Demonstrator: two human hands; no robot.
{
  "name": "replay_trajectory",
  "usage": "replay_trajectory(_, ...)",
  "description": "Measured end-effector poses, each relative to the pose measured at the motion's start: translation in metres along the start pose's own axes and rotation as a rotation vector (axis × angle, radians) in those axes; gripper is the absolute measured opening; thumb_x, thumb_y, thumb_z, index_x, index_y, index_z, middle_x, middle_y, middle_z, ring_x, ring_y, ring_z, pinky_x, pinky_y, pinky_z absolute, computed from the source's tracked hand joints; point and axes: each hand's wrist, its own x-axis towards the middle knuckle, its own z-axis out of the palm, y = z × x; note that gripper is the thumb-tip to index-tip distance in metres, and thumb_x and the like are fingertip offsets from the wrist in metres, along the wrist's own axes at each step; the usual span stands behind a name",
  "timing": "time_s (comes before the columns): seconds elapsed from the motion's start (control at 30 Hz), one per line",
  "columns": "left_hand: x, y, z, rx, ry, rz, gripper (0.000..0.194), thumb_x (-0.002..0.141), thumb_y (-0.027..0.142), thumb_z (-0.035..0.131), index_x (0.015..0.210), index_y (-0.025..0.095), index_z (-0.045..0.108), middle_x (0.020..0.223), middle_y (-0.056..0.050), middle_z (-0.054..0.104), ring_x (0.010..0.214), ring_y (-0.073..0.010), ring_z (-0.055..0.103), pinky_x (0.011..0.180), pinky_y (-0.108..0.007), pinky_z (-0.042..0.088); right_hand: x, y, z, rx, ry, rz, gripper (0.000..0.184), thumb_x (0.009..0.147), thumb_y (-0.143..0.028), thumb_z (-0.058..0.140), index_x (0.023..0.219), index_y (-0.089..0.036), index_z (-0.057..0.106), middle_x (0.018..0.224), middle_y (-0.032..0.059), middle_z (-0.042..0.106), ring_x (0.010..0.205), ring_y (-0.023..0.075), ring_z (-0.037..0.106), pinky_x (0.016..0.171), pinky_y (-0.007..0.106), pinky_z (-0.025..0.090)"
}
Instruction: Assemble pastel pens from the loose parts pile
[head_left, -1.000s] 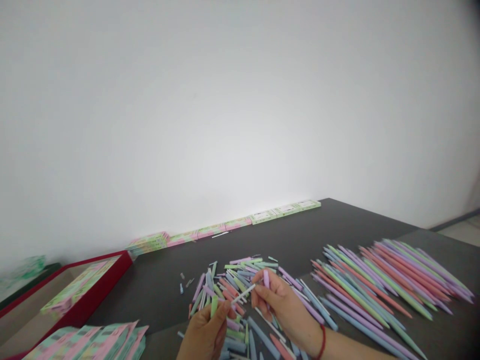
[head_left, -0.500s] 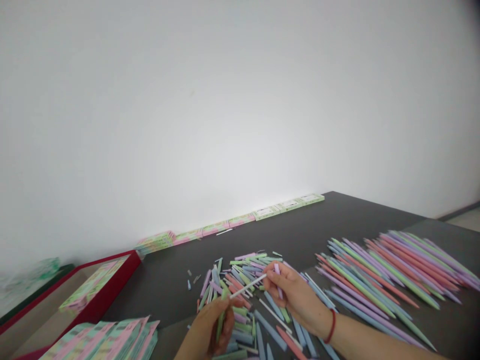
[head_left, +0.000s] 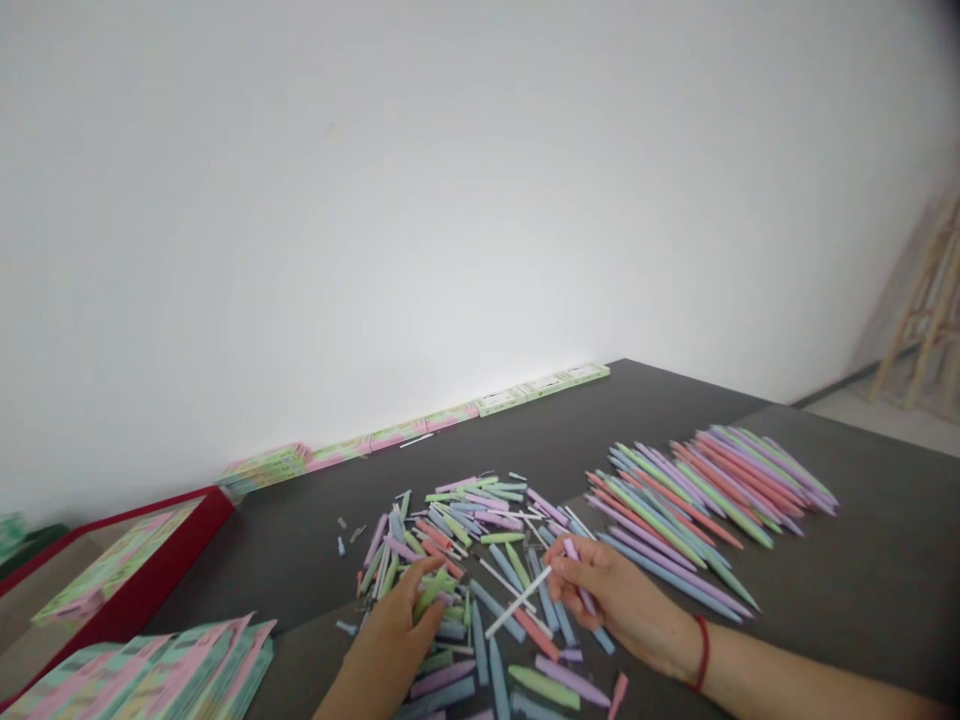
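My right hand (head_left: 604,590), wearing a red cord bracelet, is closed on a purple pen part (head_left: 580,575) and a thin white stick (head_left: 517,602), which points down to the left from the fingertips. My left hand (head_left: 397,625) is low over the left side of a heap of loose pastel pen parts. A green pen part (head_left: 430,592) shows between its curled thumb and fingers. Around both hands lie blue, green, purple and red pieces, such as a blue tapered part (head_left: 498,680), mixed with white sticks.
Long pointed pens (head_left: 697,500) lie in slanted rows on the right of the dark table (head_left: 840,600). Flat printed boxes (head_left: 397,433) line the wall. At left are a red-edged box (head_left: 187,545) and fanned printed packets (head_left: 202,670). A wooden frame (head_left: 926,310) stands far right.
The view has shifted right. My hands have moved apart; the white stick's far end has left my left hand, which has lowered to the heap. My right hand keeps the purple part and stick.
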Motion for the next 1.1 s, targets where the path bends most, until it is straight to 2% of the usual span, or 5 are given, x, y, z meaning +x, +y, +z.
replay_trajectory(0.37, 0.003, -0.002, 0.012, 0.563, -0.092, 0.100, 0.047, 0.089, 0.022, 0.031, 0.135, 0.019, 0.035, 0.123, -0.011, 0.061, 0.103, -0.0235, 0.061, 0.084, -0.033, 0.044, 0.004, 0.015, 0.016, 0.237, -0.073, 0.091, 0.028, 0.070, -0.034, 0.072, 0.080, -0.013, 0.056, 0.060, 0.0020, 0.066, 0.036, 0.0053, 0.049, 0.033, 0.014, 0.028)
replay_trajectory(0.6, 0.008, -0.020, 0.020, 0.555, -0.001, 0.409, 0.041, 0.078, 0.011, 0.044, 0.116, 0.021, 0.057, 0.113, -0.010, 0.061, 0.110, -0.0263, 0.053, 0.096, -0.044, 0.039, -0.001, 0.022, 0.023, 0.255, -0.115, 0.119, 0.027, 0.069, -0.031, 0.071, 0.082, -0.013, 0.056, 0.064, 0.0026, 0.068, 0.042, 0.0054, 0.052, 0.038, 0.014, 0.034)
replay_trajectory(0.83, -0.007, -0.008, 0.028, -0.034, -0.182, 0.372, 0.059, 0.069, 0.012, 0.060, 0.125, 0.026, 0.047, 0.092, -0.003, 0.065, 0.082, -0.0207, 0.061, 0.078, -0.034, 0.048, 0.001, 0.024, 0.026, 0.321, -0.066, 0.132, 0.031, 0.066, -0.033, 0.074, 0.079, -0.012, 0.056, 0.062, 0.0026, 0.067, 0.041, 0.0048, 0.051, 0.037, 0.013, 0.034)
replay_trajectory(0.97, -0.014, 0.012, 0.036, -0.504, -0.232, 0.138, 0.018, 0.078, 0.031, 0.061, 0.092, 0.020, 0.063, 0.064, 0.002, 0.060, 0.056, -0.0125, 0.054, 0.054, -0.022, 0.042, 0.002, 0.024, 0.030, 0.321, -0.099, 0.137, 0.031, 0.066, -0.033, 0.074, 0.079, -0.012, 0.056, 0.062, 0.0022, 0.066, 0.041, 0.0049, 0.051, 0.036, 0.013, 0.034)
replay_trajectory(1.1, -0.014, 0.016, 0.043, -0.688, -0.178, -0.011, 0.030, 0.069, 0.045, 0.070, 0.078, 0.017, 0.066, 0.055, 0.003, 0.058, 0.048, -0.0106, 0.050, 0.047, -0.021, 0.039, 0.000, 0.027, 0.034, 0.241, -0.182, 0.156, 0.035, 0.066, -0.038, 0.072, 0.080, -0.012, 0.053, 0.062, 0.0025, 0.066, 0.040, 0.0057, 0.051, 0.036, 0.014, 0.031)
